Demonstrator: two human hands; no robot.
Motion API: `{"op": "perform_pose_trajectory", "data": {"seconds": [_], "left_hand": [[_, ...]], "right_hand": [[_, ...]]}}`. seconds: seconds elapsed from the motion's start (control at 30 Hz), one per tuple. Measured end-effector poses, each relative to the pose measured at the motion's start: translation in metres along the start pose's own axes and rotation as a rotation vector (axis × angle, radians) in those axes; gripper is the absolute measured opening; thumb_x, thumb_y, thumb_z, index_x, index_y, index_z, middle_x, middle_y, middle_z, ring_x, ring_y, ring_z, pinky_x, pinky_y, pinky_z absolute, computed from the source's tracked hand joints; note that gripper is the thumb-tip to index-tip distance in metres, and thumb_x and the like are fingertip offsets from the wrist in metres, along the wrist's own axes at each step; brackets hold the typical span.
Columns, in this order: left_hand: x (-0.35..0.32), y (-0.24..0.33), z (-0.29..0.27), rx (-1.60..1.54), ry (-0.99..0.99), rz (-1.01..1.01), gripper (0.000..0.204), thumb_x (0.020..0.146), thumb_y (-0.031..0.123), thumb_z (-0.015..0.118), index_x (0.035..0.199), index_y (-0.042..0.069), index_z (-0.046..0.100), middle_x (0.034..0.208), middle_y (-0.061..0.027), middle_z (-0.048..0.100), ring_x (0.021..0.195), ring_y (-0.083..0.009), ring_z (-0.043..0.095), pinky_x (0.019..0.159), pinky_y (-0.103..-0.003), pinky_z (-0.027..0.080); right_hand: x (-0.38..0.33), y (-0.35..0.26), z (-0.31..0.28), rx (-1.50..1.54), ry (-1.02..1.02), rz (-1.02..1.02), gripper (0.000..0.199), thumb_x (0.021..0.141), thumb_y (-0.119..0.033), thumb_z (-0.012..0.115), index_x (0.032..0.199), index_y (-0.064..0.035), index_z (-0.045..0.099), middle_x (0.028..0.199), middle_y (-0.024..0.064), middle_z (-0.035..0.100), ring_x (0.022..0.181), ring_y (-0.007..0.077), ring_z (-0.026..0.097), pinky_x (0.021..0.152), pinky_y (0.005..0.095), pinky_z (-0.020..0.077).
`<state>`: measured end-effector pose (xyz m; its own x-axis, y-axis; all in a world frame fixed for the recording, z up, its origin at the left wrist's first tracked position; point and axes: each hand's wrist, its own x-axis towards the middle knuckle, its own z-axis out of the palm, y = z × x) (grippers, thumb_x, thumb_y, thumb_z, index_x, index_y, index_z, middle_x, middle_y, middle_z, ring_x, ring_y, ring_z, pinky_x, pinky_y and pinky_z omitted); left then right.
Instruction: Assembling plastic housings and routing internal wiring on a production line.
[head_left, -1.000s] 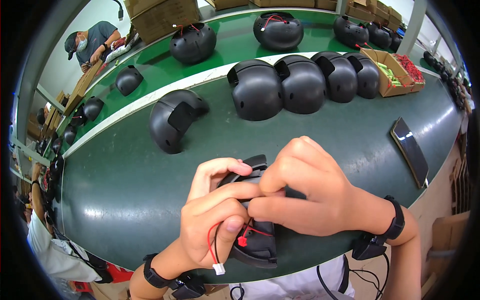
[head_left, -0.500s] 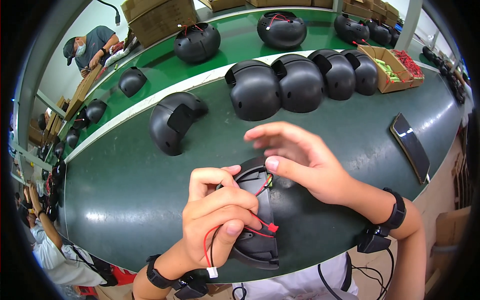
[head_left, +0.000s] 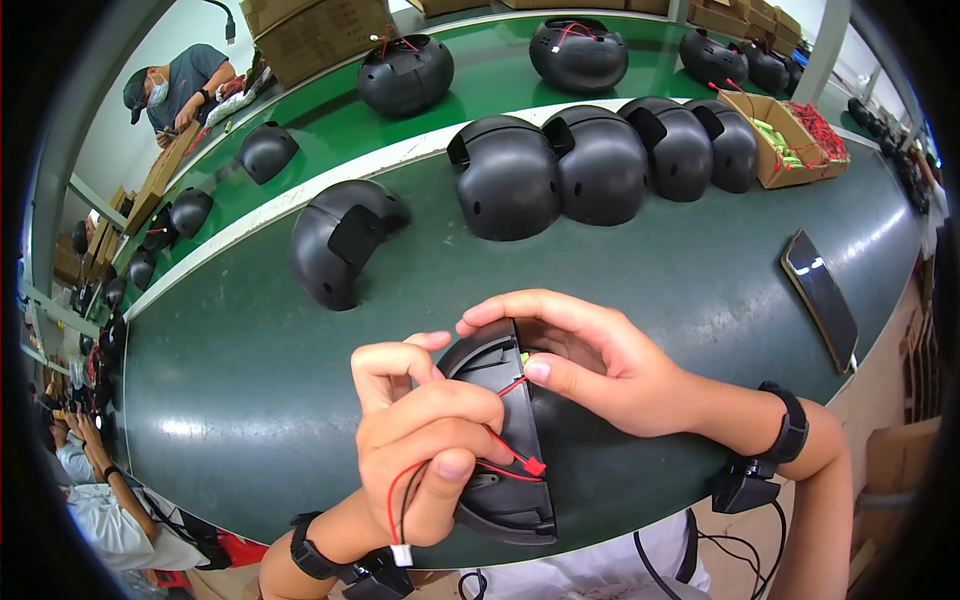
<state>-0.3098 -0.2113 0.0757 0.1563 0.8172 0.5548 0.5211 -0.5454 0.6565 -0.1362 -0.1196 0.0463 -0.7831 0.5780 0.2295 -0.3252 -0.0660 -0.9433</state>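
A black curved plastic shell (head_left: 520, 425) stands in front of me with its ribbed inside facing up. Pinched in my left hand (head_left: 415, 440) are red and black wires (head_left: 397, 500) that cross the shell. One ends in a white connector (head_left: 402, 555), another in a red connector (head_left: 535, 467). My right hand (head_left: 625, 375) is curved around the shell's far end, fingers over the outside and thumb at the inner edge. Beside that thumb shows a small green-yellow piece (head_left: 525, 358), mostly hidden. The left fingers cover part of the shell.
Several black domed shells (head_left: 510, 185) stand in a row ahead, and a single one (head_left: 345, 240) at left. A cardboard box (head_left: 790, 170) holds green pieces and red wires. A phone (head_left: 820, 298) lies at right. Across the green belt (head_left: 490, 75) a person (head_left: 185, 90) works.
My right hand has come down and closed over the shell's far end. The left hand, still pinching the wires, has shifted slightly left.
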Motion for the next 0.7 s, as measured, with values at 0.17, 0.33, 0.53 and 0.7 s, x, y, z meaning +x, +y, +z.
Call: {"op": "perform_pose_trajectory", "data": {"seconds": [0.17, 0.33, 0.53, 0.7], "left_hand": [[0.001, 0.000, -0.001, -0.016, -0.020, 0.015, 0.040, 0.095, 0.030, 0.045, 0.063, 0.011, 0.060, 0.077, 0.0012, 0.062, 0.087, -0.0237, 0.038, 0.088, -0.042, 0.033], [0.002, -0.009, 0.001, -0.084, -0.003, 0.087, 0.032, 0.094, 0.023, 0.052, 0.067, 0.008, 0.060, 0.077, -0.0012, 0.059, 0.085, -0.0258, 0.039, 0.085, -0.037, 0.034], [-0.003, -0.014, 0.006, -0.136, -0.003, 0.143, 0.034, 0.095, 0.025, 0.048, 0.070, 0.007, 0.062, 0.082, -0.0045, 0.062, 0.088, -0.0266, 0.040, 0.089, -0.045, 0.037], [-0.004, -0.013, 0.018, -0.238, 0.074, 0.228, 0.023, 0.092, 0.015, 0.053, 0.073, 0.004, 0.057, 0.081, -0.0054, 0.058, 0.084, -0.0292, 0.041, 0.085, -0.042, 0.037]], "right_hand": [[-0.002, -0.001, -0.011, -0.262, 0.047, -0.070, 0.038, 0.090, -0.007, 0.058, 0.127, -0.0016, 0.050, 0.123, 0.0077, 0.053, 0.112, 0.0169, 0.052, 0.098, 0.0327, 0.0405], [0.027, -0.017, -0.022, -0.395, 0.153, -0.261, 0.028, 0.085, -0.004, 0.063, 0.112, -0.0030, 0.057, 0.105, 0.0053, 0.059, 0.101, 0.0139, 0.056, 0.088, 0.0308, 0.0440], [0.137, -0.053, -0.007, -1.316, -0.267, -0.540, 0.036, 0.073, -0.011, 0.070, 0.106, -0.0055, 0.058, 0.096, 0.0126, 0.062, 0.090, 0.0304, 0.061, 0.076, 0.0400, 0.0491], [0.210, -0.019, 0.007, -1.594, -0.621, -0.552, 0.060, 0.063, -0.010, 0.077, 0.119, -0.0048, 0.054, 0.113, 0.0138, 0.059, 0.108, 0.0328, 0.056, 0.088, 0.0430, 0.0475]]}}
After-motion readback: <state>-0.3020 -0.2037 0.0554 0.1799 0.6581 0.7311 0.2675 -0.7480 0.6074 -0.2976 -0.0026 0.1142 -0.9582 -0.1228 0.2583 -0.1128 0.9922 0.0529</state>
